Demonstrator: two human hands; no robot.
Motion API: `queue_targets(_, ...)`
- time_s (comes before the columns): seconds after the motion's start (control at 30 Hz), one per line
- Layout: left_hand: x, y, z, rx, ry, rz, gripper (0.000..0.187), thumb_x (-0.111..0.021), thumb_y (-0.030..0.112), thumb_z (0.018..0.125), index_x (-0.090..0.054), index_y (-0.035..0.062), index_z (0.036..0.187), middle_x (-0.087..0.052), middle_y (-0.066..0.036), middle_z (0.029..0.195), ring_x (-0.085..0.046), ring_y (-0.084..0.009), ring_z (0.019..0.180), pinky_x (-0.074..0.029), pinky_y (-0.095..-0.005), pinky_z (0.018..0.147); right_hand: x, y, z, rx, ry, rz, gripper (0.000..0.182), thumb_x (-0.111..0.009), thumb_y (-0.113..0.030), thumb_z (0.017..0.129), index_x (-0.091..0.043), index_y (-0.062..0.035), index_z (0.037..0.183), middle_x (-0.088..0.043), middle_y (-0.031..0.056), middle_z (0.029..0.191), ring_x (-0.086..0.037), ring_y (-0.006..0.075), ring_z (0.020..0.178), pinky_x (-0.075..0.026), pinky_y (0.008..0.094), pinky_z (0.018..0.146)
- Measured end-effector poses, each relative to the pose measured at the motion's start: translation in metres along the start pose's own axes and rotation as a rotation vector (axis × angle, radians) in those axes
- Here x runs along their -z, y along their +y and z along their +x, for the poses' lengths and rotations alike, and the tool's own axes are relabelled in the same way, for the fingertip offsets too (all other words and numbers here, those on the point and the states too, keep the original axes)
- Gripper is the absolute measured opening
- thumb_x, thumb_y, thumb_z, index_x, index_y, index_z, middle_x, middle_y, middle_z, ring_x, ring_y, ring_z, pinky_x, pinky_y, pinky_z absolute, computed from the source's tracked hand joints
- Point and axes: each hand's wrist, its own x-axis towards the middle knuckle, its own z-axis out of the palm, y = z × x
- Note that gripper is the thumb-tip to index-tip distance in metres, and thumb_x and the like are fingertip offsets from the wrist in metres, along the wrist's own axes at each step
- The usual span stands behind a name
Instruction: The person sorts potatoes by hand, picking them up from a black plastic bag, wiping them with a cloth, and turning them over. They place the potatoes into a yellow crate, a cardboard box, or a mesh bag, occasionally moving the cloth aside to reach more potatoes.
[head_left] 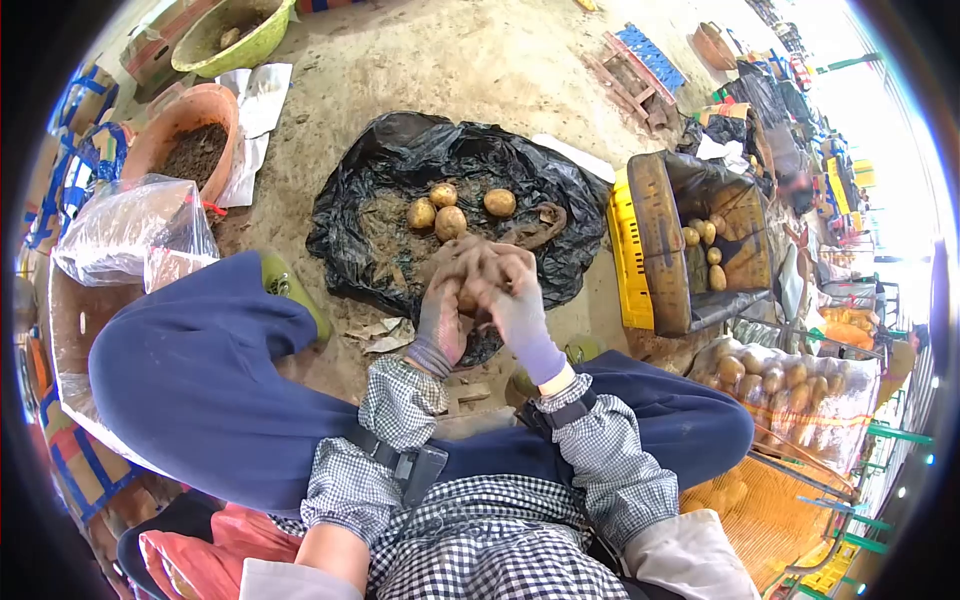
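My left hand [445, 300] and my right hand [508, 293], both in dirty grey-purple gloves, are brought together over the near part of a black plastic sheet [545, 165]. Their fingers are curled around a brownish round thing, mostly hidden, that looks like a potato [467, 300]. Just beyond the fingertips, several potatoes [450, 222] lie on the soil-strewn plastic, one of them [499, 203] apart to the right. A dirty brown cloth or glove [546, 226] rests to the right of my fingers.
Right of the plastic stands a yellow crate [630, 250] with a dark liner and several potatoes. A bag of potatoes [790, 385] is nearer on the right. At the left are a soil-filled orange tub [228, 130], a green basin [215, 68] and a plastic-covered box [85, 330].
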Motion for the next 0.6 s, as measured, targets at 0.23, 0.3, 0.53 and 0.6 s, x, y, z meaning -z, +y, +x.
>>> queue_targets(0.23,0.006,-0.021,0.002,-0.061,-0.018,0.108,0.041,-0.056,0.026,0.099,-0.047,0.0078,0.134,-0.059,-0.006,0.12,-0.062,-0.016,0.105,-0.055,-0.0301,0.087,0.014,0.01,0.012,-0.699,0.124,0.831,0.018,-0.072,-0.01,0.088,-0.06,-0.0009,0.097,-0.057,-0.0007,0.094,-0.049,0.0048,0.07,-0.042,0.0188,0.062)
queue_targets(0.3,-0.02,0.01,-0.006,0.133,0.106,-0.07,0.043,-0.053,0.024,0.1,-0.044,0.0064,0.137,-0.059,-0.009,0.123,-0.062,-0.0181,0.107,-0.054,-0.0286,0.087,0.009,0.006,0.005,-0.438,0.024,0.6,0.022,-0.074,-0.011,0.086,-0.06,0.0004,0.1,-0.055,0.003,0.104,-0.052,0.0065,0.073,-0.043,0.0193,0.06)
queue_targets(0.53,-0.001,0.001,-0.008,-0.093,-0.03,0.68,0.04,-0.056,0.031,0.099,-0.052,0.0039,0.127,-0.06,-0.01,0.116,-0.063,-0.016,0.101,-0.057,-0.0282,0.082,0.021,0.01,0.01,-0.626,-0.13,0.624,0.018,-0.07,-0.008,0.088,-0.062,0.0021,0.1,-0.062,0.005,0.097,-0.058,0.0089,0.076,-0.048,0.0231,0.062)
queue_targets(0.6,-0.012,0.004,-0.014,0.021,-0.076,0.507,0.039,-0.052,0.036,0.101,-0.052,0.0056,0.125,-0.057,-0.004,0.119,-0.059,-0.0146,0.108,-0.058,-0.0334,0.077,0.03,0.005,0.012,-0.759,-0.079,0.728,0.019,-0.069,-0.011,0.09,-0.061,0.0019,0.102,-0.062,0.001,0.084,-0.057,0.0074,0.076,-0.047,0.022,0.063)
